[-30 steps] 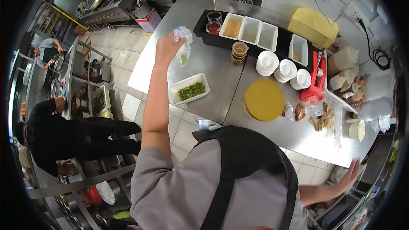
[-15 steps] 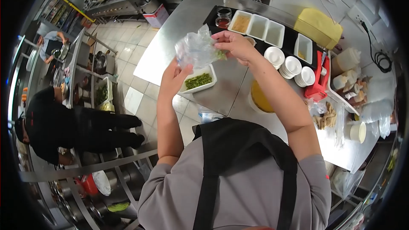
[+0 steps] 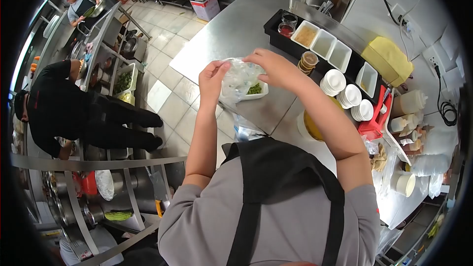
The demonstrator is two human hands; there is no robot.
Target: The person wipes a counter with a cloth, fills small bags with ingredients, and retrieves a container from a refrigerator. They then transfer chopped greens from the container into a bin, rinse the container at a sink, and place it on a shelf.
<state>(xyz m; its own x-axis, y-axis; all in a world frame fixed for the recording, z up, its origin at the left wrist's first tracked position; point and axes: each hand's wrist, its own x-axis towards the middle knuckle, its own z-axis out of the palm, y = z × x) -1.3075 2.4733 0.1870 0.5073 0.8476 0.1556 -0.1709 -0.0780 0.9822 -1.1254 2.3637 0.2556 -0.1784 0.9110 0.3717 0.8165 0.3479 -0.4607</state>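
A stainless-steel counter [image 3: 221, 34] runs through a commercial kitchen with a tiled floor. Over its near edge both hands pinch a clear plastic bag [image 3: 240, 76]. The left hand [image 3: 212, 76] grips its left side and the right hand [image 3: 270, 63] its upper right edge, fingers closed on the film. The bag stretches between them and sags directly above a white rectangular dish [image 3: 259, 91] of chopped greens, hiding most of it. Both hands are equally near. A black condiment tray [image 3: 276, 33] stands beyond. No writing is legible.
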